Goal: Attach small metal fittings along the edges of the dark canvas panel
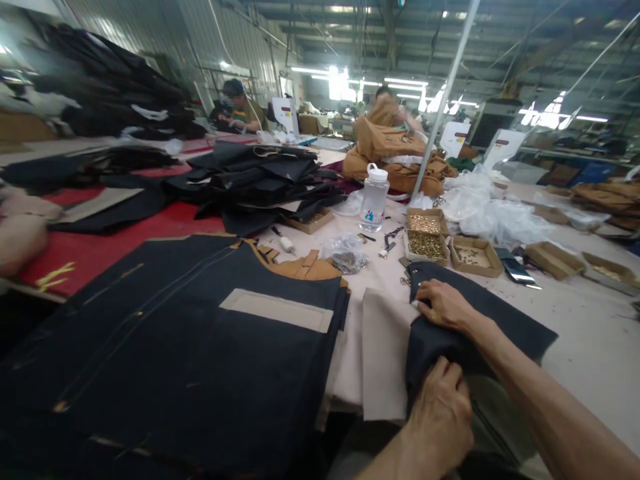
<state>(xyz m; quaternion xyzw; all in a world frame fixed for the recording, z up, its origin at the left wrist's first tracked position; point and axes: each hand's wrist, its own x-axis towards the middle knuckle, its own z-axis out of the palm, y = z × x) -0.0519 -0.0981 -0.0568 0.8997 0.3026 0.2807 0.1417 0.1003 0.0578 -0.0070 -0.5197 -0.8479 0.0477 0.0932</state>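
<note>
A dark navy fabric piece [490,300] with a beige panel [385,353] along its left side lies at the table's near edge. My right hand [443,305] rests on its upper part, fingers curled and pinching the cloth near the beige panel. Lower down, my left hand [443,407] is closed on the folded near edge of the same cloth. What lies under the fingertips is hidden. To the left is spread a stack of dark garment panels [200,353] with a beige strip [277,310] on top.
Small boxes of brass fittings [426,245], a water bottle [374,200], a phone [515,268] and plastic bags [490,207] stand beyond my hands. A co-worker's arm [23,227] reaches in at left. Dark cloth [250,177] and brown cloth [395,150] are piled farther back.
</note>
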